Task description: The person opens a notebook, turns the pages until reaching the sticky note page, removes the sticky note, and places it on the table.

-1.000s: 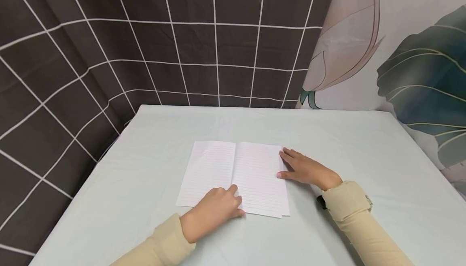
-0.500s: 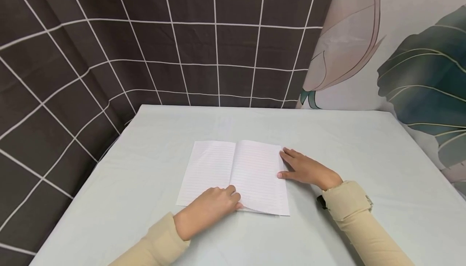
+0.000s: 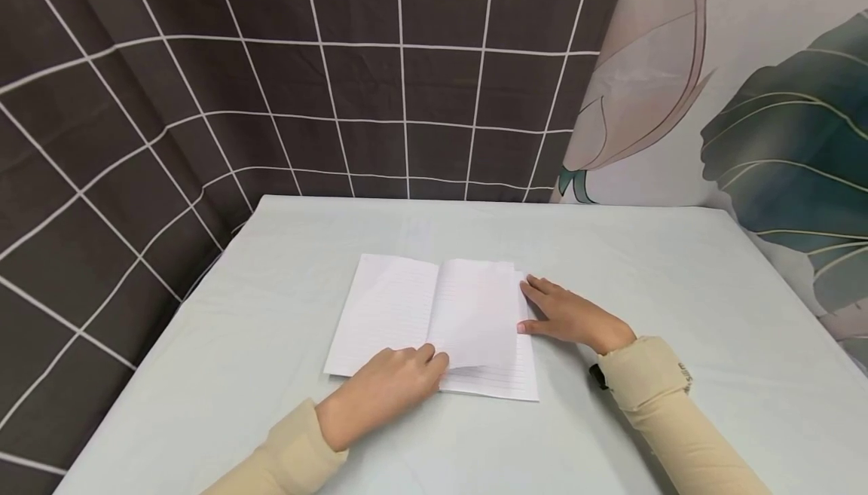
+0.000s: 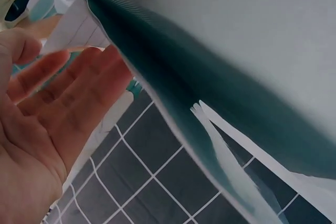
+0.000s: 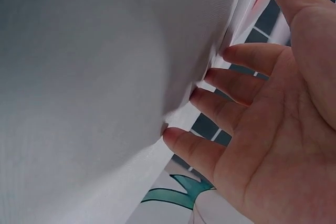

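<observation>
An open notebook [image 3: 386, 291] with white lined pages lies on the table in the head view. My left hand [image 3: 392, 385] is at its lower edge near the centre fold, pinching a page [image 3: 478, 318]. That page is raised at the bottom, baring a lined sheet [image 3: 495, 382] beneath. In the left wrist view, lined paper [image 4: 75, 27] sits between the thumb and fingers of the left hand [image 4: 50, 114]. My right hand [image 3: 573, 317] rests with extended fingers at the notebook's right edge; the right wrist view shows its fingertips [image 5: 176, 136] against the white surface.
The table [image 3: 651, 254] has a pale cover and reaches back to a dark curtain [image 3: 353, 80] with a white grid. At the right hangs a light cloth [image 3: 746, 28] printed with a flower and leaves.
The left hand has slid slightly left, and its fingers have closed on a page. The page's bottom edge has risen and shifted away from the sheet below. The right hand has stayed in place.
</observation>
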The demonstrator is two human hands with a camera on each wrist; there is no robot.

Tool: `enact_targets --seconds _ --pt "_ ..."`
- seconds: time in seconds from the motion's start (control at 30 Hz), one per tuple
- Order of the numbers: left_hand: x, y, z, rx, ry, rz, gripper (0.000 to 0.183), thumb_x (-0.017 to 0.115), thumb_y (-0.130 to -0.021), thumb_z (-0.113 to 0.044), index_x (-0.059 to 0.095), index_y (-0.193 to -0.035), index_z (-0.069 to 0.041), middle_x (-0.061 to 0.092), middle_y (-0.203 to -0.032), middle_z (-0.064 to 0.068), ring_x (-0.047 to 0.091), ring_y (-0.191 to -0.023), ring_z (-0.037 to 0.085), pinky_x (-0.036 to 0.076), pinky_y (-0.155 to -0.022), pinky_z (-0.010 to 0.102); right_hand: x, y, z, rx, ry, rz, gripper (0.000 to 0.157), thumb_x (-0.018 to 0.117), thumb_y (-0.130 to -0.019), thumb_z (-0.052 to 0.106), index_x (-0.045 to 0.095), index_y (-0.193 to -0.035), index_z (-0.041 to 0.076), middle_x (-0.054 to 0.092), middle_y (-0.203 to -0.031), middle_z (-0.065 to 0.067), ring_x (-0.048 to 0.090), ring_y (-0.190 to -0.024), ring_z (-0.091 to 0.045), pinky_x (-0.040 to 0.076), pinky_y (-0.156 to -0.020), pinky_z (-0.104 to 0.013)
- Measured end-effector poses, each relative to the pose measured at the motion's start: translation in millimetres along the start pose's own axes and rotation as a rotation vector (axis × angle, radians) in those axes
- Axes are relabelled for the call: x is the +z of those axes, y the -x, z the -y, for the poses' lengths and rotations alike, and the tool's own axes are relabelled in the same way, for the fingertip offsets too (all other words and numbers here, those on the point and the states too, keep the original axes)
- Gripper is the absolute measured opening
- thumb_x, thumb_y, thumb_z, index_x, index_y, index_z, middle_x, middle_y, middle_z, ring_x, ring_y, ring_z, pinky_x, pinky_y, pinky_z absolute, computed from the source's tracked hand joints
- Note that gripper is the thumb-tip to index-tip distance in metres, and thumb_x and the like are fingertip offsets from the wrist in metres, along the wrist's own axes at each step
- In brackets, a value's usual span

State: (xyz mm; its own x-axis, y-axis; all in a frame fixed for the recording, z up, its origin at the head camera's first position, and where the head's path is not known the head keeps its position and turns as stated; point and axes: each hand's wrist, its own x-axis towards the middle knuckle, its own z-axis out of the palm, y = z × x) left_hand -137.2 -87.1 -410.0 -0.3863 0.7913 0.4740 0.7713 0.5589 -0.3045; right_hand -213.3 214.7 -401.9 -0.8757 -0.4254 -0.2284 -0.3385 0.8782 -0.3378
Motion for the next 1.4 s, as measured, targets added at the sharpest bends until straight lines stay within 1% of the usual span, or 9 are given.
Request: enact_targets --seconds 0.07,0.27,0.47,0.6,0.7,0.9,1.03,1.17,1.4 --pt "-1.4 0.3 -1.2 -0.055 0.019 0.001 0.014 0.059 -0.075 -0.005 0.048 -0.082 -0.01 0.04 -0.062 -0.004 0.026 -0.046 0.002 0.02 -0.038 0.016 0.1 0 0 0.0 0.001 -0.001 0.085 0.064 -0.087 0.047 0.031 -0.146 -0.005 0.023 -0.154 -0.028 0.023 -0.141 -0.048 0.025 -0.111 -0.059" --pt "-6.1 3.4 -3.4 -0.28 0.135 0.041 0.045 0.068 -0.069 -0.008 0.057 -0.113 -0.002 0.054 -0.073 -0.002 0.047 -0.049 0.007 0.033 -0.038 0.018 -0.6 0 2 0.007 0.004 0.004 0.085 0.064 -0.088 0.045 0.03 -0.146 -0.006 0.022 -0.154 -0.028 0.023 -0.141 -0.048 0.025 -0.111 -0.059" --pt "-9.9 3.2 1.9 -0.442 0.159 -0.026 0.039 0.064 -0.074 -0.008 0.063 -0.11 0.005 0.066 -0.081 0.004 0.062 -0.058 0.011 0.043 -0.042 0.022 0.3 -2 2 0.011 0.012 0.007 0.085 0.064 -0.088 0.045 0.029 -0.146 -0.006 0.022 -0.155 -0.028 0.023 -0.141 -0.047 0.025 -0.112 -0.058" --pt "-14.4 4.6 7.6 -0.5 0.12 -0.056 0.039 0.067 -0.075 -0.008 0.062 -0.111 0.005 0.069 -0.085 0.008 0.066 -0.065 0.018 0.048 -0.045 0.026 0.9 -2 1 0.01 0.012 0.005 0.085 0.064 -0.088 0.045 0.029 -0.146 -0.006 0.022 -0.155 -0.028 0.022 -0.141 -0.047 0.025 -0.112 -0.058" --pt "-18.1 6.5 11.7 -0.526 0.105 -0.06 0.045 0.07 -0.074 -0.008 0.058 -0.115 0.006 0.067 -0.095 0.013 0.064 -0.077 0.023 0.052 -0.056 0.029 1.2 -2 1 0.012 0.013 0.004 0.085 0.064 -0.088 0.044 0.029 -0.146 -0.007 0.022 -0.155 -0.028 0.023 -0.141 -0.047 0.025 -0.112 -0.058" --pt "-20.5 10.1 18.4 -0.532 0.056 -0.125 0.066 0.079 -0.067 -0.005 0.047 -0.124 0.005 0.05 -0.113 0.02 0.048 -0.1 0.034 0.043 -0.08 0.041 1.1 -2 2 0.018 0.013 0.003 0.085 0.065 -0.088 0.044 0.03 -0.146 -0.007 0.022 -0.154 -0.028 0.023 -0.141 -0.047 0.025 -0.111 -0.058" --pt "-20.2 11.1 20.4 -0.493 -0.023 -0.119 0.065 0.083 -0.062 -0.001 0.056 -0.12 -0.001 0.048 -0.119 0.022 0.044 -0.109 0.04 0.04 -0.09 0.048 1.0 -2 1 0.026 0.006 0.007 0.085 0.065 -0.088 0.044 0.029 -0.146 -0.006 0.022 -0.155 -0.027 0.023 -0.141 -0.047 0.025 -0.111 -0.058" --pt "-19.8 12.6 18.7 -0.433 -0.039 -0.012 0.046 0.082 -0.064 0.004 0.068 -0.105 -0.008 0.055 -0.118 0.021 0.047 -0.113 0.041 0.041 -0.094 0.052 1.2 -3 1 0.03 0.002 0.01 0.086 0.065 -0.087 0.045 0.029 -0.147 -0.006 0.022 -0.155 -0.027 0.022 -0.142 -0.047 0.025 -0.111 -0.058" --pt "-16.2 17.6 11.7 -0.343 0.154 0.215 0.039 0.073 -0.073 0.009 0.067 -0.109 -0.007 0.059 -0.125 0.018 0.055 -0.116 0.036 0.044 -0.099 0.049 1.1 -2 1 0.025 0.008 0.007 0.086 0.065 -0.087 0.046 0.03 -0.146 -0.005 0.022 -0.155 -0.027 0.023 -0.141 -0.047 0.026 -0.111 -0.058"
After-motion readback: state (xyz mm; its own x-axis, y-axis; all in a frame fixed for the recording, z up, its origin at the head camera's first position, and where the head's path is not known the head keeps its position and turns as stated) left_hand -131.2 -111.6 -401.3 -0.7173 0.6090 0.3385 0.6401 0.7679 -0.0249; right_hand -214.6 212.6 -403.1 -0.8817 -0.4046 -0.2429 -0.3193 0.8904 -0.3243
